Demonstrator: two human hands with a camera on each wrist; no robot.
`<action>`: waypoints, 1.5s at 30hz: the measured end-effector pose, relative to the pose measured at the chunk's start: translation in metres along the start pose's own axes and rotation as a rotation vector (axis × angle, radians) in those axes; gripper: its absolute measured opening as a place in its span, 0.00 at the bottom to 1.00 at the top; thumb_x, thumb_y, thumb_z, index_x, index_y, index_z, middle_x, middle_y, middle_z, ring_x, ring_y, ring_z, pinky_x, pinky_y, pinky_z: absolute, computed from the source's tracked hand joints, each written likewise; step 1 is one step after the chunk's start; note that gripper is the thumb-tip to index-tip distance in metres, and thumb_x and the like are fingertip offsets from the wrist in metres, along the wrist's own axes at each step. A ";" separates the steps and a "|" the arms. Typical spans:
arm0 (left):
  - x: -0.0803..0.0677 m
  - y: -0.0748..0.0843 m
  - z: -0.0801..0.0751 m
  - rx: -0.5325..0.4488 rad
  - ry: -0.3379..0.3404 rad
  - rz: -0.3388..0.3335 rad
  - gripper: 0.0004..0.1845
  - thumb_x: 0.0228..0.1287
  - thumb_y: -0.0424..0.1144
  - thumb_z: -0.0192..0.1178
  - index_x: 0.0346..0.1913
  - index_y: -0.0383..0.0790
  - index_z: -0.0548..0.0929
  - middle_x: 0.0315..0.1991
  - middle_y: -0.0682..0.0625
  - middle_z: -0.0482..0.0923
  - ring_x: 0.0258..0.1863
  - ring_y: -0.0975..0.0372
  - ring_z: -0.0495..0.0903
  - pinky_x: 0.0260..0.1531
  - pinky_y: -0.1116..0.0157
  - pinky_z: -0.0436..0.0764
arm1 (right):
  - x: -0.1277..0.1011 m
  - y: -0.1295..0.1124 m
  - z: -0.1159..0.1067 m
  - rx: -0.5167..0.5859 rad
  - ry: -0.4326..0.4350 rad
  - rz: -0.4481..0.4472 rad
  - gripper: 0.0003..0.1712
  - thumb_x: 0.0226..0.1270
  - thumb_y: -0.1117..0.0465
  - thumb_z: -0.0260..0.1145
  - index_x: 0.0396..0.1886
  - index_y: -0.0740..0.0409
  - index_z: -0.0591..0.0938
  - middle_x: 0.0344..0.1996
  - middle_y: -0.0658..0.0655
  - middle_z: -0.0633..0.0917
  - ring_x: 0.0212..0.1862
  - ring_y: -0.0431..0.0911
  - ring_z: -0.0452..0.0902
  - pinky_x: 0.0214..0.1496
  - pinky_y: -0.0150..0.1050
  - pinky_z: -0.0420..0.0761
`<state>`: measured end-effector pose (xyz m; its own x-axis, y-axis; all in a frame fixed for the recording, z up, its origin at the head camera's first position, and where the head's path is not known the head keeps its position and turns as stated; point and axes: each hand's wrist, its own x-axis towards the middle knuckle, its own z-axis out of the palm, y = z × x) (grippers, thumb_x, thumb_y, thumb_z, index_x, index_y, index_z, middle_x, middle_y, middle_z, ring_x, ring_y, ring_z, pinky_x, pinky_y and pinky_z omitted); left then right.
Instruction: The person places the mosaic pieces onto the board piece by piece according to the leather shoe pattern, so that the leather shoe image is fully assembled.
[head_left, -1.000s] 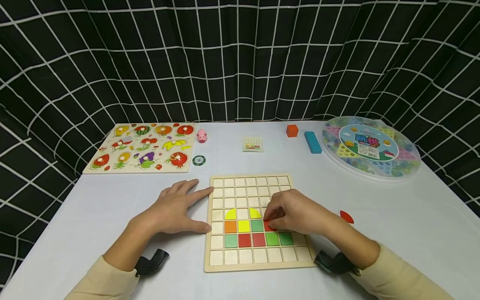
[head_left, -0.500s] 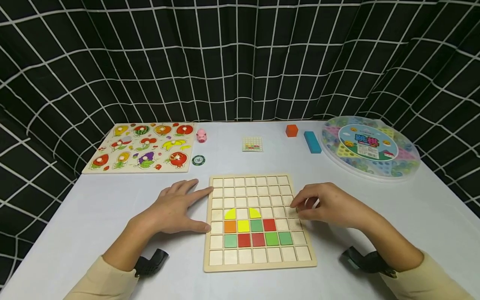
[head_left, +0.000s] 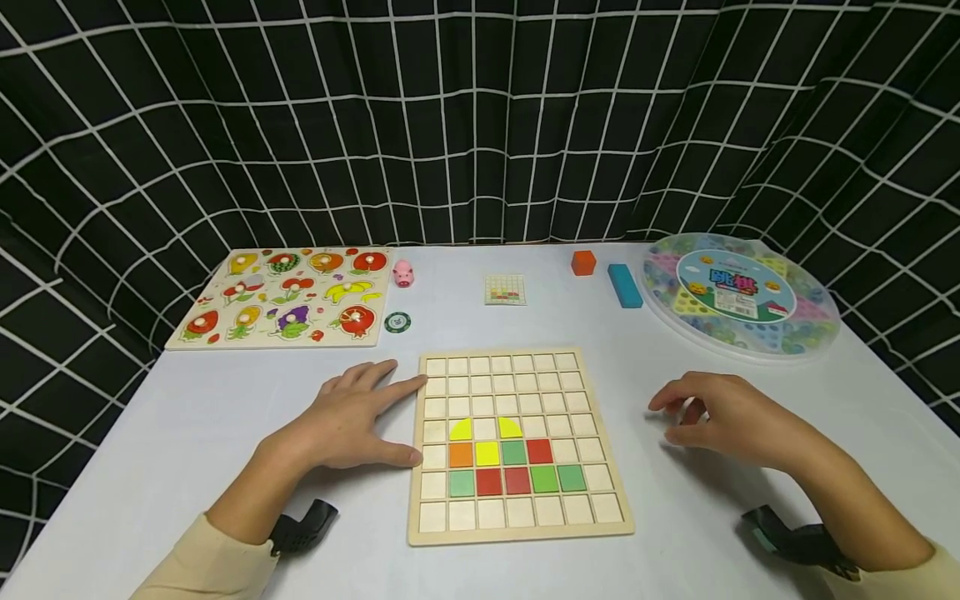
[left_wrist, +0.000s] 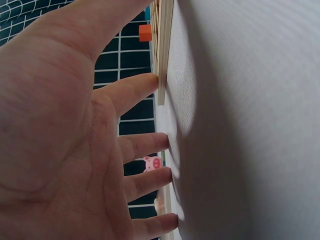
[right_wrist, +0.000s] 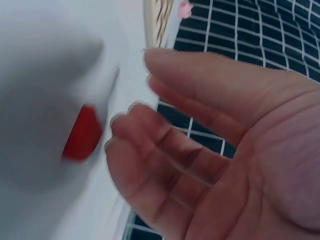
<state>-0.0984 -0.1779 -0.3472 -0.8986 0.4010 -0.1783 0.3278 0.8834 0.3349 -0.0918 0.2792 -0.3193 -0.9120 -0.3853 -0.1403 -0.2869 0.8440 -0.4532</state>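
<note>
A wooden grid board (head_left: 517,536) lies in front of me, with several coloured tiles in its lower rows. Among them are a red square (head_left: 539,451), an orange square (head_left: 461,454) and two yellow quarter-rounds, one of them (head_left: 510,427) beside a bare cell. My left hand (head_left: 348,421) is spread at the board's left edge, thumb and index fingertip touching it. Right of the board, my right hand (head_left: 723,421) hovers over the table with loosely bent fingers and nothing in them. Below it, the right wrist view shows a red rounded piece (right_wrist: 84,134), hidden from the head view.
Along the back stand a fruit peg puzzle (head_left: 288,337), a pink pig (head_left: 403,273), a round chip (head_left: 397,322), a small pattern card (head_left: 505,289), an orange cube (head_left: 583,263), a blue block (head_left: 625,286) and a round plastic game box (head_left: 738,292). A gridded dark curtain rises behind.
My right hand has left the red square in its cell and moved right, off the board and over the table. The left hand stays at the board's edge.
</note>
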 end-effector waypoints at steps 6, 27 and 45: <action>0.000 0.001 -0.001 0.004 -0.006 -0.005 0.52 0.50 0.71 0.71 0.79 0.62 0.66 0.81 0.39 0.55 0.79 0.38 0.54 0.71 0.31 0.57 | -0.004 0.014 -0.001 -0.073 -0.035 0.115 0.19 0.54 0.60 0.82 0.46 0.58 0.88 0.36 0.49 0.84 0.37 0.44 0.76 0.34 0.35 0.79; 0.000 0.000 -0.001 -0.002 -0.004 -0.007 0.52 0.50 0.71 0.71 0.79 0.63 0.65 0.81 0.39 0.55 0.80 0.38 0.52 0.72 0.31 0.56 | 0.010 0.000 0.002 0.084 0.020 -0.033 0.10 0.59 0.62 0.79 0.32 0.45 0.84 0.28 0.44 0.82 0.31 0.36 0.75 0.32 0.31 0.77; 0.000 0.001 0.000 -0.006 -0.005 -0.014 0.52 0.50 0.71 0.71 0.79 0.64 0.66 0.81 0.40 0.55 0.79 0.39 0.53 0.71 0.31 0.57 | 0.055 -0.069 0.034 0.398 -0.273 -0.166 0.02 0.67 0.66 0.72 0.36 0.59 0.85 0.27 0.51 0.83 0.30 0.45 0.77 0.29 0.33 0.80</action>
<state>-0.0985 -0.1774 -0.3469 -0.9018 0.3896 -0.1872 0.3132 0.8875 0.3380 -0.1125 0.1871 -0.3262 -0.7386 -0.6305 -0.2386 -0.2392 0.5759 -0.7818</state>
